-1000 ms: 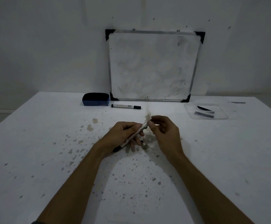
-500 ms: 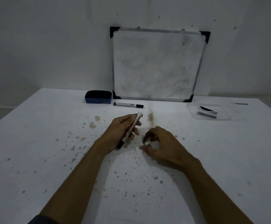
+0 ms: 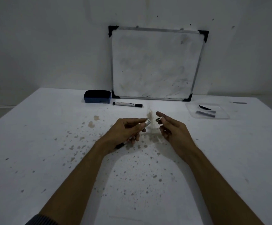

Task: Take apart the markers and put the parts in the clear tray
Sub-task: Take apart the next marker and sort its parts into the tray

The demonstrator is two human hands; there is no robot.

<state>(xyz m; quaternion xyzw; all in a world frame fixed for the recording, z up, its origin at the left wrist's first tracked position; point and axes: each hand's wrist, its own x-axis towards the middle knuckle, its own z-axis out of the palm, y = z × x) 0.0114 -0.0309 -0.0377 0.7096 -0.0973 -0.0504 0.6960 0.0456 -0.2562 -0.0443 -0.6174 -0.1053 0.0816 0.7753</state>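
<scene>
Now the marker (image 3: 139, 129) is gripped in the left hand (image 3: 125, 132) above the tabletop (image 3: 34, 143), a small cap (image 3: 159, 119) is pinched by right fingers (image 3: 162, 114), and it could be dropped before the tray (image 3: 192, 112).

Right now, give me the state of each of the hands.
Left hand: closed around the marker body.
Right hand: pinching a small marker part between thumb and fingers.
</scene>
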